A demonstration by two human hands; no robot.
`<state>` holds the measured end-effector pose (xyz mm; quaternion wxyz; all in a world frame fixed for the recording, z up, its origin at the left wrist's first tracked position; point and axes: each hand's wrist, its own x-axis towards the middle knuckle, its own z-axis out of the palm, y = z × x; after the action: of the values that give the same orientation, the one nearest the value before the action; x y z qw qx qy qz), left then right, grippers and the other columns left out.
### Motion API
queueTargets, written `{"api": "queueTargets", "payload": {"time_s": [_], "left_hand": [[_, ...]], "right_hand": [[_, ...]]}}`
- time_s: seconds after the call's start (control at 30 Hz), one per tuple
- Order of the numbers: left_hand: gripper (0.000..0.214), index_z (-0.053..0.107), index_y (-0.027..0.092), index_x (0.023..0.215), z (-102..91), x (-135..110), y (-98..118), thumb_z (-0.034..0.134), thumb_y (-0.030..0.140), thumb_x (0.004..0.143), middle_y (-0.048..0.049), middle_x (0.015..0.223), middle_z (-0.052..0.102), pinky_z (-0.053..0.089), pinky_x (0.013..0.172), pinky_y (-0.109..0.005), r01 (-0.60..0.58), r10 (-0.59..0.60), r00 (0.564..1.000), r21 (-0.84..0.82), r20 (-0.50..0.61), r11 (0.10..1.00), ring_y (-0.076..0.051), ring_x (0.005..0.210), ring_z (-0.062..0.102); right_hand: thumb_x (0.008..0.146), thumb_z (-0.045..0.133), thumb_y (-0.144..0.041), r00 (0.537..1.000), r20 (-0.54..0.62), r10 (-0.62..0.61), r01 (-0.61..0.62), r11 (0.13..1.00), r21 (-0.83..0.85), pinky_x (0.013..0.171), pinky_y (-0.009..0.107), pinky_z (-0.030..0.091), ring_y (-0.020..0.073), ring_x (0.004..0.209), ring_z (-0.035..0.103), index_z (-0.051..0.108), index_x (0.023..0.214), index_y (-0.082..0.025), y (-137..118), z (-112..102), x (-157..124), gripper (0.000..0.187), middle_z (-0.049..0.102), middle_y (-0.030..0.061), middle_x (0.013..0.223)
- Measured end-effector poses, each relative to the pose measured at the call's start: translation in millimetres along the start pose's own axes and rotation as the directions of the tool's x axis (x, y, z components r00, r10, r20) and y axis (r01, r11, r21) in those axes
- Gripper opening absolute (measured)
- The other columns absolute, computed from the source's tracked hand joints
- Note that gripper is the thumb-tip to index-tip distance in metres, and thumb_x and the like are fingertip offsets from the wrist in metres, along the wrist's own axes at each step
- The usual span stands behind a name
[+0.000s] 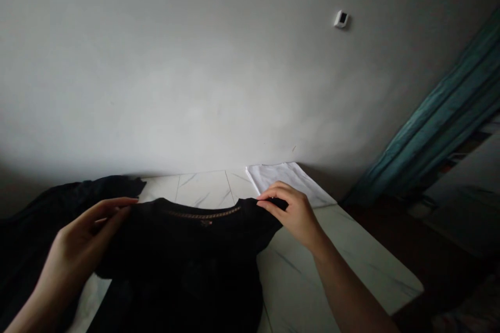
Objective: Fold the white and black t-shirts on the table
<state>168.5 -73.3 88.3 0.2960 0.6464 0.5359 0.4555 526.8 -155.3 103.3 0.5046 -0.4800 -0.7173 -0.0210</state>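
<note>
The left hand point(88, 242) and right hand point(294, 216), nearest the camera, are closed in a pinch on opposite shoulder edges of a black T-shirt point(179, 260). The garment is held spread over a marble-patterned table point(336, 255), with its gold-trimmed neckline point(203, 214) kept taut and nearly level. A heap of black cloth point(86, 203) is seen beyond the left hand, and folded white cloth point(289, 182) is laid against a grey wall point(175, 73). A teal curtain point(437, 119) is hung at right.
</note>
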Motion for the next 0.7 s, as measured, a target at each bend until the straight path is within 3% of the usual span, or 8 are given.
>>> {"api": "queueTargets", "payload": {"time_s": [0.07, 0.17, 0.3, 0.4, 0.57, 0.7], "left_hand": [[0.043, 0.069, 0.026, 0.108, 11.8, -14.1, 10.1, 0.068, 0.053, 0.075, 0.0040, 0.066, 0.062, 0.043, 0.045, -0.020, -0.103, 0.102, 0.991, 0.008, 0.084, 0.995, -0.014, 0.055, 0.056], [0.041, 0.069, 0.025, 0.114, 37.3, -34.8, 27.9, 0.068, 0.047, 0.079, 0.0067, 0.057, 0.051, 0.037, 0.046, -0.018, -0.280, 0.282, 0.940, -0.038, 0.192, 0.959, -0.009, 0.050, 0.046], [0.035, 0.072, 0.025, 0.113, 74.9, -54.8, 46.5, 0.069, 0.040, 0.081, 0.0065, 0.058, 0.055, 0.036, 0.049, -0.019, -0.318, 0.346, 0.873, -0.135, 0.345, 0.938, -0.008, 0.049, 0.047], [0.020, 0.076, 0.023, 0.096, 92.5, -60.9, 50.6, 0.068, 0.035, 0.083, 0.0036, 0.062, 0.065, 0.039, 0.052, -0.020, -0.334, 0.365, 0.859, -0.147, 0.360, 0.931, -0.010, 0.053, 0.054], [0.014, 0.075, 0.022, 0.088, 90.1, -61.2, 44.8, 0.062, 0.023, 0.087, 0.0001, 0.081, 0.076, 0.049, 0.066, -0.022, -0.396, 0.432, 0.856, -0.178, 0.284, 0.901, -0.014, 0.071, 0.069], [0.012, 0.075, 0.023, 0.086, 76.4, -59.9, 41.3, 0.063, 0.023, 0.086, 0.0011, 0.079, 0.077, 0.052, 0.067, -0.022, -0.436, 0.467, 0.850, -0.170, 0.243, 0.883, -0.014, 0.071, 0.071]], "right_hand": [[0.088, 0.067, -0.022, 0.999, -0.018, -0.036, 0.036, 0.999, -0.010, 0.068, 0.028, 0.054, 0.0155, 0.073, 0.065, 0.069, 0.082, -0.022, -11.0, 7.7, -4.6, 0.006, 0.067, 0.0016, 0.077], [0.090, 0.064, -0.018, 0.993, -0.038, -0.109, 0.108, 0.994, -0.024, 0.068, 0.027, 0.055, 0.0144, 0.074, 0.064, 0.069, 0.086, -0.022, -30.0, 23.9, -13.3, 0.007, 0.065, 0.0015, 0.079], [0.091, 0.062, -0.017, 0.982, -0.004, -0.191, 0.191, 0.981, -0.029, 0.069, 0.025, 0.055, 0.0138, 0.075, 0.065, 0.069, 0.091, -0.023, -50.5, 43.0, -24.0, 0.009, 0.066, 0.0018, 0.081], [0.091, 0.063, -0.017, 0.974, 0.002, -0.225, 0.225, 0.974, -0.016, 0.068, 0.024, 0.055, 0.0135, 0.073, 0.066, 0.070, 0.091, -0.023, -57.6, 49.8, -26.5, 0.009, 0.067, 0.0018, 0.080], [0.090, 0.066, -0.021, 0.980, 0.045, -0.193, 0.193, 0.981, 0.003, 0.065, 0.023, 0.055, 0.0132, 0.071, 0.066, 0.071, 0.088, -0.023, -59.4, 45.4, -23.5, 0.005, 0.068, 0.0011, 0.078], [0.089, 0.068, -0.023, 0.980, 0.088, -0.177, 0.176, 0.984, 0.024, 0.064, 0.023, 0.055, 0.0129, 0.070, 0.066, 0.072, 0.088, -0.023, -60.4, 36.0, -20.3, 0.004, 0.069, 0.0006, 0.077]]}}
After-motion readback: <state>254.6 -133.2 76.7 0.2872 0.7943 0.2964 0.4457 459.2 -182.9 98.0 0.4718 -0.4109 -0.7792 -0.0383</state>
